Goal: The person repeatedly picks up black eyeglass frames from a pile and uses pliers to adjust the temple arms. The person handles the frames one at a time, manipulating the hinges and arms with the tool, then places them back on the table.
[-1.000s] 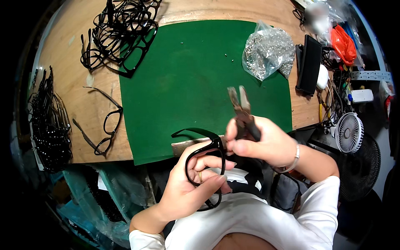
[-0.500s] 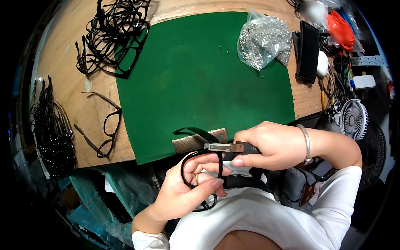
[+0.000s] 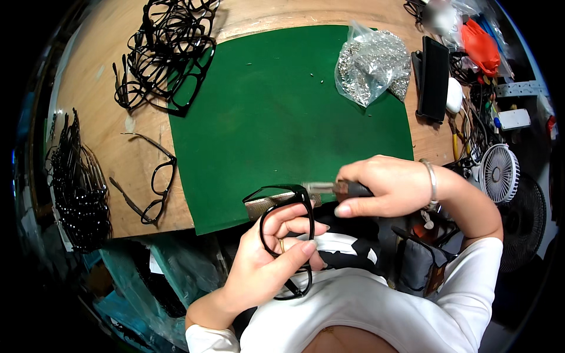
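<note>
My left hand (image 3: 273, 259) grips a black eyeglass frame (image 3: 262, 229), its fingers passing through one rim and the thumb pressing from the front. One temple of the frame points left above the hand. In my right hand (image 3: 385, 185) are pliers (image 3: 347, 188) with metal jaws and a dark handle, slightly smeared by motion. The jaws lie just right of the frame's hinge corner; whether they touch it I cannot tell. Beneath the frame, at the mat's near edge, lies a textured metal plate (image 3: 256, 210), partly covered.
A green mat (image 3: 282, 117) covers the middle of the wooden table. At the far left lie piled black eyeglass frames (image 3: 170, 59), with a single frame (image 3: 154, 176) nearer. Small metal parts fill a clear bag (image 3: 371, 65). Right stand a black phone-like slab (image 3: 434, 79) and a white fan (image 3: 500, 167).
My right hand has moved up and slightly right with the pliers, drawing the jaws away from the frame's corner. The frame has turned slightly in my left hand.
</note>
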Tool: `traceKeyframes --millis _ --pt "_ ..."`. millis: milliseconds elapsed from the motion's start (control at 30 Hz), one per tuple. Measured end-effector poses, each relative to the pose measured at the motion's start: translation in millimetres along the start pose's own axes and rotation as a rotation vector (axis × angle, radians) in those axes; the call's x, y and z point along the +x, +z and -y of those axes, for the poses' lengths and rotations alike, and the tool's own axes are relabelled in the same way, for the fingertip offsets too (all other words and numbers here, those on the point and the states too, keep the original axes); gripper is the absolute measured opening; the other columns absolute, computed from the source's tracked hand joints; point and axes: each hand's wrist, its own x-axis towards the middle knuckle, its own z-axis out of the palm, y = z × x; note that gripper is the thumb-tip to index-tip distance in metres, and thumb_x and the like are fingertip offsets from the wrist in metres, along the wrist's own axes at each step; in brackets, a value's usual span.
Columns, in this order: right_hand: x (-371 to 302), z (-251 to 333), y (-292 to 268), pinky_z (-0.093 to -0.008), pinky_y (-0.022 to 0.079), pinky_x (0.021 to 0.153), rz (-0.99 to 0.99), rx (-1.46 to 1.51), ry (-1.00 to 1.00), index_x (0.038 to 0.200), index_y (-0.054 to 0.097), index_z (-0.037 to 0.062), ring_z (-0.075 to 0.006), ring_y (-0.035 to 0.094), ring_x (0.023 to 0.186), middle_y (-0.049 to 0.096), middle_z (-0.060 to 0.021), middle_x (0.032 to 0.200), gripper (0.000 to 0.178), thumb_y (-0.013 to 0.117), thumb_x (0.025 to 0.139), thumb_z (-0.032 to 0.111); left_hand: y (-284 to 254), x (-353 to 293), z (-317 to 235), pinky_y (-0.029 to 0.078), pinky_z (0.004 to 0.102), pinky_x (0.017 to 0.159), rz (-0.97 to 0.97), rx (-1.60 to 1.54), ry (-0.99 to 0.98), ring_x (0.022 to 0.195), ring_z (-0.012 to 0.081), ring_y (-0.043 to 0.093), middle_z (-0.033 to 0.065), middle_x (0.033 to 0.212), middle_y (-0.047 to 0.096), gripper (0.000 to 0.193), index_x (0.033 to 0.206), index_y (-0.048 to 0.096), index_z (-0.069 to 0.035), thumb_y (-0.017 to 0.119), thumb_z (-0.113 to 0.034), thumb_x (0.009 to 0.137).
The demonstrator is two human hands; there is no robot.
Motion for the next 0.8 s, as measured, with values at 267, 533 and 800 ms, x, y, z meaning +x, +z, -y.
traceKeyframes --millis 267,533,800 --pt "25.7 -28.9 31.6 -0.0388 0.044 0.066 -0.361 -0.032 -0.046 0.086 0.055 -0.0018 -0.0346 0.056 0.075 0.056 -0.0193 0.077 0.032 0.056 0.079 0.030 -5.9 -23.0 -11.9 0.048 0.0278 0.071 -0.111 0.270 0.200 0.079 0.0172 0.060 0.0186 0.106 0.053 0.048 0.125 0.027 0.006 0.046 0.008 0.080" --pt "28.1 -27.0 32.4 -0.0375 0.043 0.060 -0.350 -0.012 0.010 0.084 0.054 -0.0015 -0.0326 0.055 0.066 0.056 -0.0180 0.071 0.032 0.057 0.079 0.030 -92.3 -1.7 -31.6 0.045 0.0310 0.071 -0.580 1.125 0.511 0.079 0.0216 0.055 0.0153 0.097 0.054 0.032 0.112 0.046 0.005 0.053 -0.007 0.082" --pt "26.7 -17.3 27.3 -0.0363 0.043 0.059 -0.354 0.024 -0.022 0.085 0.054 -0.0017 -0.0312 0.055 0.065 0.056 -0.0177 0.071 0.031 0.057 0.079 0.029 -164.6 -0.6 -52.3 0.046 0.0391 0.064 -0.822 1.872 0.454 0.081 0.0347 0.054 0.0191 0.100 0.046 0.043 0.119 0.041 -0.005 0.057 -0.011 0.080"
